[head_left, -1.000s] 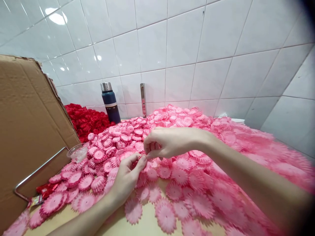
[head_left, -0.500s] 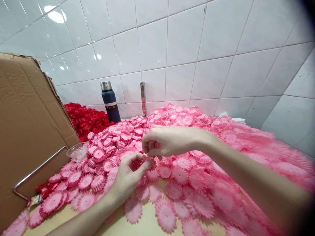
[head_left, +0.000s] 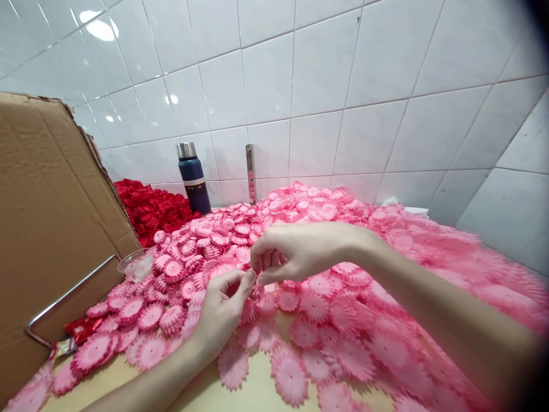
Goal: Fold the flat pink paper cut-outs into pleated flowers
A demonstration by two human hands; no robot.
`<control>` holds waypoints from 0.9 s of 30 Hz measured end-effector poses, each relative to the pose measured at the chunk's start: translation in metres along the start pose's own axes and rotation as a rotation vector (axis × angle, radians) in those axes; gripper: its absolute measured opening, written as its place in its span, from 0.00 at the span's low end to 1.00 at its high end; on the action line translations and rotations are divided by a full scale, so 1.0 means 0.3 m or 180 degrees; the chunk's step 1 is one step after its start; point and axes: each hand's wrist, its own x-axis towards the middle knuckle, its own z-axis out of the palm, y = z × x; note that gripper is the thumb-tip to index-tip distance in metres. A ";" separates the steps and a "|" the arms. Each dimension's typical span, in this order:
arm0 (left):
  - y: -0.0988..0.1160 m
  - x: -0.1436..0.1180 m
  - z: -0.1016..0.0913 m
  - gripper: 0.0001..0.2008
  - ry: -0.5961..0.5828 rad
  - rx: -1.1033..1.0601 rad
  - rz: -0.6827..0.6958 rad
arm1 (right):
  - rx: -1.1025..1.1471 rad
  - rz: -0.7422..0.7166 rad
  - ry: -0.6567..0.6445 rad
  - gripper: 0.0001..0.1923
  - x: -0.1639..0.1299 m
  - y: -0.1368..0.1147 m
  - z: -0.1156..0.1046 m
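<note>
Pinching together again over the pink pile: fingers (head_left: 249, 278) of the left hand (head_left: 221, 312) meeting those of the right hand (head_left: 295, 252), after spreading slightly apart half a second ago with a dark red bit showing between them. Now closing thumb to forefinger on both sides around something too small to make out, just above the pink petal discs (head_left: 309, 320). Judging from that, repeating a small joining or picking motion on one piece. Lying heaped across the bench (head_left: 240, 397) and spilling toward the tiled wall (head_left: 321, 86). Standing behind: a dark blue flask (head_left: 194, 177), red flowers (head_left: 148, 209), a cardboard sheet (head_left: 47, 229). Showing no readable writing or brand anywhere.
</note>
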 end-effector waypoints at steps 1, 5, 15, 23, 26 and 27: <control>0.000 0.000 0.000 0.18 -0.0004 0.0006 -0.0001 | 0.0026 -0.0038 -0.0019 0.13 0.000 0.001 0.000; 0.004 0.001 0.003 0.20 0.0000 0.0040 -0.0049 | 0.0034 -0.0112 -0.0004 0.12 0.006 0.009 0.008; 0.007 0.002 0.007 0.16 0.0003 -0.0051 -0.0039 | -0.0423 0.0438 0.0159 0.06 0.001 -0.016 0.029; 0.019 -0.004 0.006 0.17 -0.0062 0.0117 -0.0066 | -0.1136 0.0913 0.0798 0.08 -0.004 0.037 0.012; 0.026 -0.016 0.011 0.15 -0.0203 0.0147 0.0001 | -0.1234 0.1037 0.1369 0.08 -0.026 0.093 -0.023; 0.028 -0.019 0.013 0.15 -0.0222 0.0135 0.0050 | -0.1151 0.0985 0.1548 0.06 -0.036 0.110 -0.036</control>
